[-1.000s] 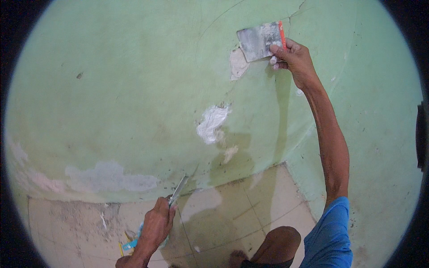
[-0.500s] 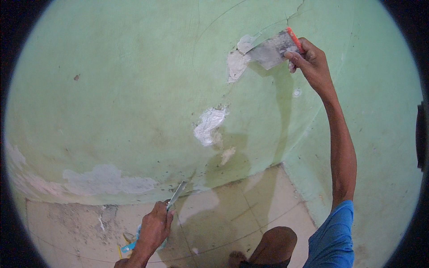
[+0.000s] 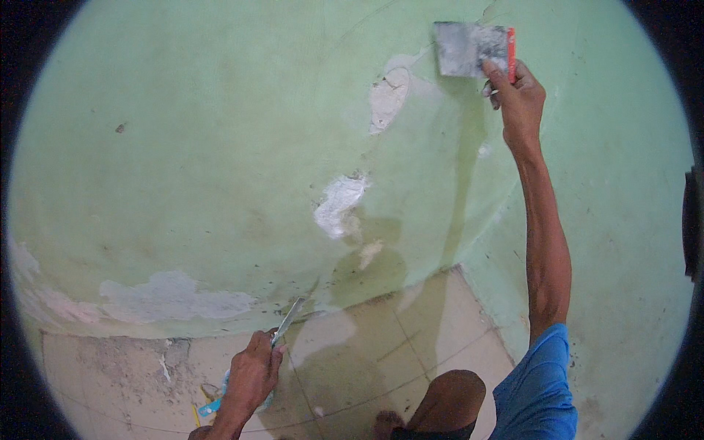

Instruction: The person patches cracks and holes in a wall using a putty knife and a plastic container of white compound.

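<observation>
**What the view hides**

The left hand (image 3: pixel 253 374) wraps the putty knife (image 3: pixel 287 321), so its handle is covered. The left forearm runs off the lower edge. The right hand's (image 3: pixel 519 92) fingers cover one corner of the grey scraper blade (image 3: pixel 469 48). The dark object (image 3: pixel 691 224) at the right rim is cut off, its kind unclear.

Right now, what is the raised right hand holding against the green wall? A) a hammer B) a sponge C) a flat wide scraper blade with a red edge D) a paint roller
C: the right hand presses a flat grey scraper blade with a red edge against the green wall, just right of a bare patch; the left hand holds a narrower putty knife low down.
</observation>
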Action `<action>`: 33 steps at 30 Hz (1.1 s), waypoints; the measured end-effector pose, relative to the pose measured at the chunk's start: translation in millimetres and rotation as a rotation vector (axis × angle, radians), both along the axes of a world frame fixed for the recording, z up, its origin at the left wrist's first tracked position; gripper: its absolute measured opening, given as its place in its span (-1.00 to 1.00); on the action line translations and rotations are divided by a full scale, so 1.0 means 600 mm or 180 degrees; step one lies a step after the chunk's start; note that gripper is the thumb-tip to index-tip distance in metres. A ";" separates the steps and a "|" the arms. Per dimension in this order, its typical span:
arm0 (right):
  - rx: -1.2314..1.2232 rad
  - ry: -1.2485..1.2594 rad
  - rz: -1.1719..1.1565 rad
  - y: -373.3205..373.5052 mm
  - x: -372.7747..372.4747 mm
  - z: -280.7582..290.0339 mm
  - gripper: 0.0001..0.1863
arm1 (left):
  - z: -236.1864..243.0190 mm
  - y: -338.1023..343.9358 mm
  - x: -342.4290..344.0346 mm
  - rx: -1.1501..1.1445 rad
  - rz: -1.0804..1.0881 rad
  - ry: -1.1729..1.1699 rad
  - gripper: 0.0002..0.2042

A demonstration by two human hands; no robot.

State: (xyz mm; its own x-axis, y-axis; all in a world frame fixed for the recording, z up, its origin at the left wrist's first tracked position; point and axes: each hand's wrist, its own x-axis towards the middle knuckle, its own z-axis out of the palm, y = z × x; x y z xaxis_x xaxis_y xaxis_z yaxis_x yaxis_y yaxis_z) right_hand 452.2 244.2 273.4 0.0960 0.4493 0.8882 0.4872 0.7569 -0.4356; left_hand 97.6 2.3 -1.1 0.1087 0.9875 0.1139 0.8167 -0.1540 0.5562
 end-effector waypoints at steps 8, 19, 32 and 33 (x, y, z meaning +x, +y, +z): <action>0.0034 0.0145 -0.0358 0.028 -0.003 -0.060 -0.77 | -0.006 0.012 0.002 -0.0258 0.0178 -0.1155 -0.74; -0.0700 -0.0416 0.0383 -0.050 -0.060 -0.169 -0.79 | 0.004 0.009 0.009 -0.0457 0.0368 -0.1766 -0.69; -0.1723 -0.0208 0.0659 -0.144 -0.092 -0.331 -0.74 | -0.012 0.014 -0.024 -0.0822 0.0802 -0.2209 -0.63; -0.2082 -0.0317 0.1117 -0.155 -0.111 -0.347 -0.71 | -0.017 0.013 -0.055 -0.0449 0.0865 -0.1804 -0.64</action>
